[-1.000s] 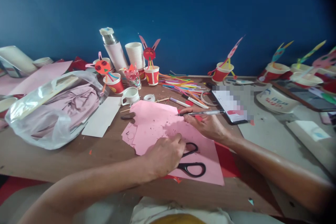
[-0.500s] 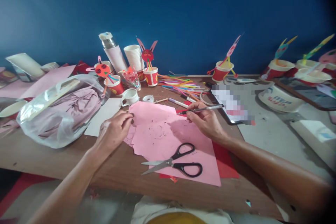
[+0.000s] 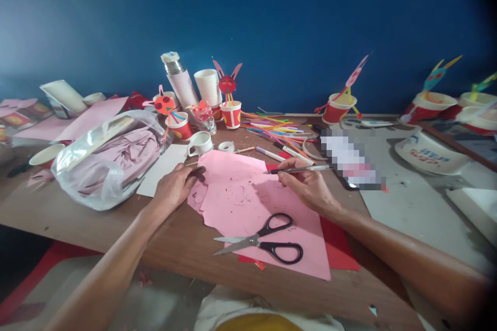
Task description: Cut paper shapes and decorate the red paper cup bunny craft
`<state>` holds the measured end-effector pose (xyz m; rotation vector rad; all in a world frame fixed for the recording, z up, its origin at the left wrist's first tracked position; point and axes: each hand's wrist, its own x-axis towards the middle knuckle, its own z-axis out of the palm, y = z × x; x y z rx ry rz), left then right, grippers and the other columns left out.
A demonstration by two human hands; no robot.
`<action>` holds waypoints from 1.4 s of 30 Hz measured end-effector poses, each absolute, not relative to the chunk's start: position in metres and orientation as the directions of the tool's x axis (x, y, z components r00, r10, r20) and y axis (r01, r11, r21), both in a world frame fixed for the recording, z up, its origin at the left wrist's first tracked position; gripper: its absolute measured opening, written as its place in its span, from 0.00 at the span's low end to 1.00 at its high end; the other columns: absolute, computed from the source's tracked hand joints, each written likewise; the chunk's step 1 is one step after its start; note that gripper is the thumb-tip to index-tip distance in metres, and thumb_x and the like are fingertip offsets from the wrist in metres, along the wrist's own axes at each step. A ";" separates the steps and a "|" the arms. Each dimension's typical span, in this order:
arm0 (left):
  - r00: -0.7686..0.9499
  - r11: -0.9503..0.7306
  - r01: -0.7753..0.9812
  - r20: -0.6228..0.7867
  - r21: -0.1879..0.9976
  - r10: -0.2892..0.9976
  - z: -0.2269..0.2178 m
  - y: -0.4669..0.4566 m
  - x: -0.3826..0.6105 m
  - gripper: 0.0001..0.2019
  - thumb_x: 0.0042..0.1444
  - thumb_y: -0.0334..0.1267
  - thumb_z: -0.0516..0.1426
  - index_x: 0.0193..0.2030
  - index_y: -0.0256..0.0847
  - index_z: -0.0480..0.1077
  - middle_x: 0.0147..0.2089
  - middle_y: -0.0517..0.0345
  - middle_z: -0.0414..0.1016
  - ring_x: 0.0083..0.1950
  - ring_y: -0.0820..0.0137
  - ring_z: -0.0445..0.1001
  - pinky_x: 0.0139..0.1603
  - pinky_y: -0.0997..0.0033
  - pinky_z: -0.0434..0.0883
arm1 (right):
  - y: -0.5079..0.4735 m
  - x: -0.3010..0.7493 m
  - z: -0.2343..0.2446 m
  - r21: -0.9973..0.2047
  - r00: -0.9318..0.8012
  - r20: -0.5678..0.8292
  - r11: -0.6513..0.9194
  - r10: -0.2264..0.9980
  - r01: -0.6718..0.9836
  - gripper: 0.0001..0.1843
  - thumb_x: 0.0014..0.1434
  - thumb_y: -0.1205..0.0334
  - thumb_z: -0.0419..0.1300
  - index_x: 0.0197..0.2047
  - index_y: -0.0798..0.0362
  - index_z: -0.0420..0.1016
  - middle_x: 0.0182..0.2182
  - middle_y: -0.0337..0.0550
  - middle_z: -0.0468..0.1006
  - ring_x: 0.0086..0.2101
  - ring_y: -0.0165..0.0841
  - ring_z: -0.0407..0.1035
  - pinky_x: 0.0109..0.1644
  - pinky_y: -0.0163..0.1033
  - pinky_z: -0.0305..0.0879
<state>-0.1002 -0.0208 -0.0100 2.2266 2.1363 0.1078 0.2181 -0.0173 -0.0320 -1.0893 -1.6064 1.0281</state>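
Observation:
My right hand [image 3: 308, 183] is closed around a slim pen [image 3: 320, 167] with a dark front part, held nearly level over the right side of a pink paper sheet [image 3: 233, 170]. The tip points left, toward dark marks on the sheet. My left hand [image 3: 174, 186] rests at the sheet's left edge, fingers curled together; a small dark spot shows at the fingertips, and what they grip is unclear. Below it lies another pink paper piece [image 3: 197, 197]. Black-handled scissors [image 3: 254, 240] rest partly open across the sheet's lower part. Red paper [image 3: 339, 243] shows underneath.
A plastic bag [image 3: 104, 186] and white card [image 3: 163, 170] lie left. Behind are a white mug [image 3: 200, 143], tape roll [image 3: 225, 147], colourful sticks [image 3: 272, 126], flask [image 3: 180, 83], stacked cups [image 3: 208, 87] and a decorated red cup [image 3: 232, 116]. A phone [image 3: 349, 160] and white bowl [image 3: 430, 152] stand right.
The view has shifted slightly, so most things appear a little farther right. My left hand has turned slightly at the paper's edge. The pen stays in my right hand, now lying more level.

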 end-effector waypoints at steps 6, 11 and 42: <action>0.026 -0.030 0.999 0.097 0.043 0.995 -0.003 -0.021 -0.097 0.15 0.60 0.43 0.46 0.46 0.45 0.71 0.49 0.56 0.66 0.40 0.68 0.72 0.35 0.72 0.65 | -0.022 0.216 -0.028 -0.945 -0.221 0.208 0.254 0.953 0.205 0.06 0.56 0.61 0.57 0.36 0.54 0.69 0.26 0.38 0.71 0.28 0.30 0.66 0.30 0.35 0.63; 0.003 -0.004 1.000 0.043 0.013 0.999 -0.008 -0.010 -0.102 0.15 0.60 0.41 0.46 0.47 0.45 0.70 0.45 0.53 0.71 0.42 0.63 0.73 0.37 0.69 0.65 | -0.026 0.214 -0.022 -0.938 -0.240 0.195 0.252 0.951 0.238 0.05 0.55 0.62 0.57 0.35 0.53 0.69 0.27 0.38 0.71 0.27 0.29 0.66 0.31 0.35 0.63; 0.254 -0.236 0.655 0.084 0.718 0.963 0.002 -0.099 -0.025 0.08 0.55 0.36 0.54 0.40 0.42 0.72 0.37 0.59 0.77 0.36 0.73 0.75 0.35 0.77 0.70 | -0.053 0.219 0.009 -0.985 -0.512 0.174 0.146 0.841 -0.095 0.09 0.60 0.58 0.55 0.33 0.56 0.69 0.24 0.38 0.72 0.26 0.27 0.68 0.29 0.31 0.66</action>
